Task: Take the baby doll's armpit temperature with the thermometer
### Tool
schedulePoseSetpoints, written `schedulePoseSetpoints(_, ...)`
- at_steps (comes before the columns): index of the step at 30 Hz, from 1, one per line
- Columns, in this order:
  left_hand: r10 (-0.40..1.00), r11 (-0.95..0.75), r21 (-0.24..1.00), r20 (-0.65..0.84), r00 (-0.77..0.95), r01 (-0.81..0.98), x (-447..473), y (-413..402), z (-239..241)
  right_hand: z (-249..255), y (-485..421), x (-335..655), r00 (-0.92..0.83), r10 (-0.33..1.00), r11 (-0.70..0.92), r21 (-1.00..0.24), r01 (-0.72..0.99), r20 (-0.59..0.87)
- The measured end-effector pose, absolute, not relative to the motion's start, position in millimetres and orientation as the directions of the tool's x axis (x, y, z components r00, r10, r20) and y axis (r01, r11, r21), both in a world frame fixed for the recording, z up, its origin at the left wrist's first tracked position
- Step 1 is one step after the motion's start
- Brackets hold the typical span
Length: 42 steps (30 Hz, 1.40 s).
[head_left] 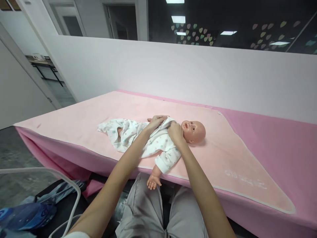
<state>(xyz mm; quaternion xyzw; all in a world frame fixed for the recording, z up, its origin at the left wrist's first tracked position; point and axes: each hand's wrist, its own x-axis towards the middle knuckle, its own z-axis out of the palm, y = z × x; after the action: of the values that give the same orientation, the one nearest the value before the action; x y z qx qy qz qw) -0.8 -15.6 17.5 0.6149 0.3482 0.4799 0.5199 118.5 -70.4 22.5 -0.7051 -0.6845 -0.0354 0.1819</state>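
A baby doll (194, 131) lies on its back on the pink mat, its bald head to the right. It wears a white baby romper (158, 142) with small coloured prints. My left hand (158, 121) rests on the romper's front at the doll's chest, fingers stretched out over the cloth. Close to the doll's chin, my right hand (175, 133) is closed on the romper at the neckline; its fingertips are partly hidden. One doll hand (154, 180) sticks out of a cuffed sleeve and hangs over the table's near edge. The doll's other hand shows beyond my left hand.
A light pink mat (230, 155) covers much of the table over a darker pink cloth (279, 142). Behind stands a white half wall (198, 72) with dark glass above. A blue plastic bottle (27, 215) and a white cable (76, 198) are at lower left.
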Motion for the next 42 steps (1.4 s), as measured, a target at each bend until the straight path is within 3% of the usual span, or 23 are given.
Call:
schedulePoseSetpoints(4, 0.926, -0.245, 0.969, 0.236, 0.295, -0.004, 0, -21, 20, 20, -71, 112, 0.096, 0.951, -0.029, -0.227, 0.974, 0.294)
schedulePoseSetpoints(9, 0.924, -0.2, 0.979, 0.201, 0.325, -0.038, 1, -15, 18, 17, -83, 124, 0.135, 0.86, 0.027, -0.309, 0.951, 0.492)
schedulePoseSetpoints(13, 0.895, -0.16, 0.987, 0.156, 0.419, -0.024, 1, -17, 19, 28, -97, 150, 0.311, 0.585, 0.231, -0.522, 0.821, 0.749)
schedulePoseSetpoints(16, 0.843, -0.124, 0.992, 0.119, 0.525, -0.026, 0, -21, 19, 34, -105, 160, 0.529, 0.4, 0.427, -0.664, 0.614, 0.748)
schedulePoseSetpoints(18, 0.809, -0.121, 0.987, 0.158, 0.566, -0.103, -2, -22, 18, 32, -106, 158, 0.602, 0.387, 0.53, -0.703, 0.474, 0.698)
schedulePoseSetpoints(21, 0.78, -0.09, 0.953, 0.247, 0.574, -0.288, -5, -23, 17, 23, -101, 150, 0.558, 0.474, 0.624, -0.706, 0.334, 0.682)
schedulePoseSetpoints(25, 0.8, -0.015, 0.897, 0.275, 0.533, -0.442, -6, -22, 17, 18, -101, 141, 0.467, 0.486, 0.648, -0.663, 0.374, 0.739)
schedulePoseSetpoints(29, 0.829, -0.014, 0.894, 0.261, 0.494, -0.448, -1, -21, 18, 25, -141, 142, 0.442, 0.383, 0.566, -0.584, 0.582, 0.811)
schedulePoseSetpoints(33, 0.821, -0.213, 0.964, 0.264, 0.506, -0.158, 4, -25, 20, 9, -203, 156, 0.561, 0.386, 0.38, -0.68, 0.627, 0.732)
schedulePoseSetpoints(37, 0.753, -0.453, 0.884, 0.31, 0.58, 0.115, 7, -30, 21, -21, -235, 190, 0.655, 0.528, 0.044, -0.787, 0.615, 0.541)
schedulePoseSetpoints(42, 0.705, -0.511, 0.849, 0.324, 0.63, 0.134, 7, -30, 21, -34, -236, 230, 0.51, 0.757, -0.219, -0.578, 0.786, 0.408)
